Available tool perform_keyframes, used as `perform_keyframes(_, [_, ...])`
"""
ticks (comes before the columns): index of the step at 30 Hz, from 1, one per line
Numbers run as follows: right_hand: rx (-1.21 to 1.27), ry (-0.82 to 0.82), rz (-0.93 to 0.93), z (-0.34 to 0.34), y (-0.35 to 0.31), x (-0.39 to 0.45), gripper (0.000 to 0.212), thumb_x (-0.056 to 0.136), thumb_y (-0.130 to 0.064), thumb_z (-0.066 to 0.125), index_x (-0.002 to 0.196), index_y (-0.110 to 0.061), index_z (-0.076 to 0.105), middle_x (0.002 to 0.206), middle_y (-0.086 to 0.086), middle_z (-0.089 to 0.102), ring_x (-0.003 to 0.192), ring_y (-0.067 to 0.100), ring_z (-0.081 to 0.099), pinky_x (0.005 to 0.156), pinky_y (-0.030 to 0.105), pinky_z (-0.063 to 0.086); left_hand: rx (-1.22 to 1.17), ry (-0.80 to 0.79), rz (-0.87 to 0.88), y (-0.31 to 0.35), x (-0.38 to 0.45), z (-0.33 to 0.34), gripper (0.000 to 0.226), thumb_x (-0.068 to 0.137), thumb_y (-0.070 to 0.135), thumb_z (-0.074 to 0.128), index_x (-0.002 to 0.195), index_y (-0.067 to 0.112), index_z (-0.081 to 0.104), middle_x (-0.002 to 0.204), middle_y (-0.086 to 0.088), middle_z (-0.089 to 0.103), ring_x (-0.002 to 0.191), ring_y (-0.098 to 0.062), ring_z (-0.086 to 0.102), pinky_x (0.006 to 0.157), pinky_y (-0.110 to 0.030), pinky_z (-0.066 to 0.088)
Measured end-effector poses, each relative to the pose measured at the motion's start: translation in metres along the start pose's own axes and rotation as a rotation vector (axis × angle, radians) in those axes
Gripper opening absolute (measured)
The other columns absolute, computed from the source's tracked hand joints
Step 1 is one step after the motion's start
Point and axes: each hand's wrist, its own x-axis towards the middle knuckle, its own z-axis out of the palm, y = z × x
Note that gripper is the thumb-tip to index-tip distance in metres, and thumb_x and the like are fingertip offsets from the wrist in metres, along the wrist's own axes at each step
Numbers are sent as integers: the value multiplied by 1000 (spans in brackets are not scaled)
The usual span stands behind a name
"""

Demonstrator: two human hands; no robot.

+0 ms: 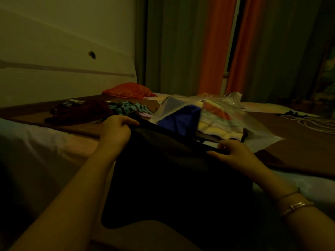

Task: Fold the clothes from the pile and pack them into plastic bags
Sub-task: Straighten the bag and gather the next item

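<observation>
Dark garment (177, 178) hangs below grip: L hand (116, 131) & R hand (235, 153) pinch top edge.

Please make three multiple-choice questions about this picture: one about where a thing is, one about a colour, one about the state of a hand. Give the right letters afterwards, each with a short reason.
1. Where does the clear plastic bag lie?
A. On the bed beyond the dark garment
B. On the floor
C. Hanging on the curtain

2. What colour is the small cushion near the headboard?
A. White
B. Orange-red
C. Blue

3. What is the left hand doing?
A. Resting flat and apart from any cloth
B. Gripping the top edge of the dark garment
C. Holding the cable

Answers:
1 A: the bag, with a blue piece and a pastel striped piece inside, lies just past the garment's top edge.
2 B: it shows orange-red against the pale headboard.
3 B: its fingers curl over the garment's upper left corner, while the right hand holds the same edge on the other side.
</observation>
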Motion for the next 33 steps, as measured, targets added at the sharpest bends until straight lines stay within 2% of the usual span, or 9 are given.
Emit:
perform_keyframes(3, [-121,-130,2,-8,14,-3,18,87,-36,64,76,-23,59,73,-3,59,61,6,56,57,26,43,29,75,-14,-9,5,-6,29,94,0,48,113,9,68,94,-3,64,75,-23,60,63,-29,44])
perform_keyframes(5, [23,-169,59,-13,20,-6,9,91,-26,61,86,-19,58,69,0,59,50,2,54,51,22,41,63,26,-29,-12,9,-10,33,91,3,59,123,8,61,122,-9,61,107,-24,58,83,-29,43])
perform_keyframes(7, [266,-194,149,-17,18,-8,8,92,-16,58,97,-10,56,66,7,61,46,7,55,46,22,43,81,-49,-26,-10,7,-8,40,87,2,63,126,8,58,131,-11,56,119,-26,53,89,-28,40])
perform_keyframes(13, [760,-247,219,-10,-24,-15,13,93,-9,56,105,-13,56,96,17,58,79,30,59,60,32,53,5,-203,89,17,-15,13,37,82,5,69,118,11,65,122,-5,62,110,-15,56,90,-23,42])
perform_keyframes(17, [947,-265,73,-8,-57,-20,24,95,-3,45,90,-11,67,95,7,66,85,20,65,71,31,54,-159,-337,102,31,-26,27,38,80,9,73,117,13,65,119,-3,62,109,-15,59,97,-36,49])
perform_keyframes(20, [882,-313,-55,-7,-76,-23,29,92,4,45,105,-11,67,103,6,73,97,20,69,80,31,53,-210,-300,111,37,-29,32,38,81,10,72,118,16,65,113,3,61,106,-10,58,92,-31,51])
perform_keyframes(24, [654,-94,-151,4,-91,-21,13,86,-7,66,94,-16,67,80,2,75,72,14,71,60,23,54,-308,-396,49,41,-33,34,23,90,21,63,113,25,67,117,6,61,108,-13,59,94,-37,51])
perform_keyframes(28, [337,257,-251,15,-86,-13,5,78,-31,74,77,-28,71,70,1,65,66,13,60,63,39,51,-456,-598,7,51,-45,34,22,95,33,51,107,27,68,106,1,70,100,-14,67,90,-33,54])
perform_keyframes(33, [455,346,-269,11,-88,-10,8,82,-28,71,75,-30,66,83,-11,58,80,0,56,65,13,44,-616,-696,25,54,-53,35,17,86,27,60,101,29,68,97,9,74,92,-7,69,74,-20,56])
